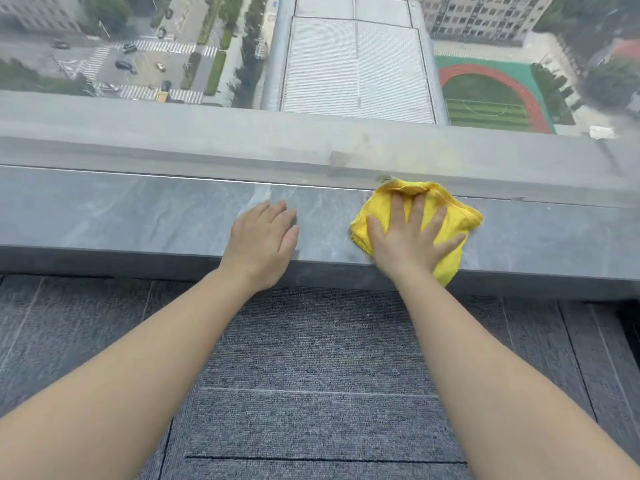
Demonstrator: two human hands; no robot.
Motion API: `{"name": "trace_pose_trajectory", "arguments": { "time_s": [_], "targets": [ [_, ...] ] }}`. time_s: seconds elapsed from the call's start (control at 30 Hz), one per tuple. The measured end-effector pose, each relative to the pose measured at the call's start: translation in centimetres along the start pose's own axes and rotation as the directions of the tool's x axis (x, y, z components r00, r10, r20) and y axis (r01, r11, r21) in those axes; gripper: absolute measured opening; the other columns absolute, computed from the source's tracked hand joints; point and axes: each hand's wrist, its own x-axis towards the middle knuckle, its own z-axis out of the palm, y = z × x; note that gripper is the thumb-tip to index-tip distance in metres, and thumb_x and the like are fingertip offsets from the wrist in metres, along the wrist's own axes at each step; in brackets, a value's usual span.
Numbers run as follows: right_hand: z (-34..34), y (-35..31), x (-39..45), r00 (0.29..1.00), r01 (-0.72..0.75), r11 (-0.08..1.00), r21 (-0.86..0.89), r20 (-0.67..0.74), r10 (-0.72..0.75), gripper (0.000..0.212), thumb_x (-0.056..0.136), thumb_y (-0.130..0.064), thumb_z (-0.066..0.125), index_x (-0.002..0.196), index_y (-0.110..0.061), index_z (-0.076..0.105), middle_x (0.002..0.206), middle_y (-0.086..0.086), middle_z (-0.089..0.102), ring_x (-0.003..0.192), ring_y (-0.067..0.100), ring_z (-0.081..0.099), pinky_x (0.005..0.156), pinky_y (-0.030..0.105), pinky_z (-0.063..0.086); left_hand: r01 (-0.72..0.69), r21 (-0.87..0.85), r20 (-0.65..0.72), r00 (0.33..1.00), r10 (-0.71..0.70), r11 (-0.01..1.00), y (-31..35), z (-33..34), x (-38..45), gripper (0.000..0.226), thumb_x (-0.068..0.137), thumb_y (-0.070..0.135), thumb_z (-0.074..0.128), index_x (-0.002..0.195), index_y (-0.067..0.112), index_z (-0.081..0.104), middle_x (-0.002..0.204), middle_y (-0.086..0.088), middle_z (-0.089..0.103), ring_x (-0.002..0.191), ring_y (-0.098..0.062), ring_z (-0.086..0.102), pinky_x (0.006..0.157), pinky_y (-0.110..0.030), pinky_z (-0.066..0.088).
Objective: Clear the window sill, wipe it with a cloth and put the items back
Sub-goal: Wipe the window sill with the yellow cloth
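Observation:
A grey marbled window sill runs across the view below the glass. A folded yellow cloth lies on it right of centre, its far edge against the window frame and one corner hanging over the sill's front edge. My right hand presses flat on the cloth with fingers spread. My left hand rests palm down on the bare sill to the left of the cloth, holding nothing. No other items stand on the visible part of the sill.
The window glass rises straight behind the sill, with a grey outer ledge beyond it. Grey carpet tiles cover the floor beneath my arms.

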Motion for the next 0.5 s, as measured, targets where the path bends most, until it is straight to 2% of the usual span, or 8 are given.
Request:
{"name": "trace_pose_trajectory", "arguments": {
  "time_s": [0.1,0.17,0.27,0.37,0.5],
  "targets": [
    [0.0,-2.9,0.4,0.99,-0.143,0.984,0.103,0.03,0.141,0.066,0.092,-0.054,0.022,0.148,-0.022,0.005,0.159,0.009,-0.008,0.143,0.039,-0.015,0.105,0.07,-0.007,0.016,0.017,-0.019,1.0,-0.016,1.0,0.4,-0.2,-0.9,0.084,0.067,0.05,-0.001,0.125,0.009,0.045,0.142,-0.011,0.042,0.131,-0.026,0.033,0.105,-0.033,0.016],
    [0.1,-4.0,0.2,0.995,-0.099,0.991,0.087,0.041,0.096,0.067,0.093,-0.052,0.023,0.149,-0.018,0.005,0.158,0.014,-0.007,0.143,0.039,-0.015,0.106,0.069,-0.007,0.031,0.03,-0.031,0.999,-0.03,0.999,0.6,-0.2,-1.4,0.083,0.068,0.049,0.0,0.125,0.009,0.045,0.143,-0.011,0.041,0.132,-0.027,0.032,0.107,-0.036,0.019],
    [0.5,-2.7,-0.8,0.979,0.201,0.98,-0.015,0.038,-0.2,0.064,0.094,-0.051,0.022,0.148,-0.023,0.004,0.159,0.011,-0.006,0.144,0.035,-0.014,0.108,0.066,-0.007,0.041,0.022,-0.048,0.998,-0.04,0.999,1.0,0.1,-1.7,0.08,0.07,0.049,0.003,0.123,0.007,0.047,0.14,-0.013,0.045,0.13,-0.03,0.036,0.105,-0.037,0.021],
    [0.3,-0.2,-1.2,0.856,0.517,0.847,-0.125,0.097,-0.508,0.056,0.095,-0.051,0.018,0.146,-0.037,-0.001,0.159,-0.001,-0.01,0.146,0.029,-0.014,0.111,0.062,-0.007,0.061,0.007,-0.059,0.996,-0.061,0.998,1.6,0.4,-1.3,0.082,0.069,0.05,0.005,0.125,0.008,0.046,0.141,-0.014,0.044,0.132,-0.03,0.034,0.108,-0.038,0.021],
    [-0.5,3.4,-0.4,0.723,0.69,0.697,-0.196,0.152,-0.674,0.052,0.095,-0.051,0.017,0.144,-0.045,0.002,0.159,-0.007,-0.007,0.147,0.022,-0.01,0.115,0.053,-0.009,0.058,0.0,-0.045,0.997,-0.058,0.998,3.3,0.9,-0.5,0.085,0.067,0.052,0.004,0.13,0.011,0.042,0.145,-0.011,0.039,0.136,-0.027,0.03,0.111,-0.037,0.018]
  ]
}}
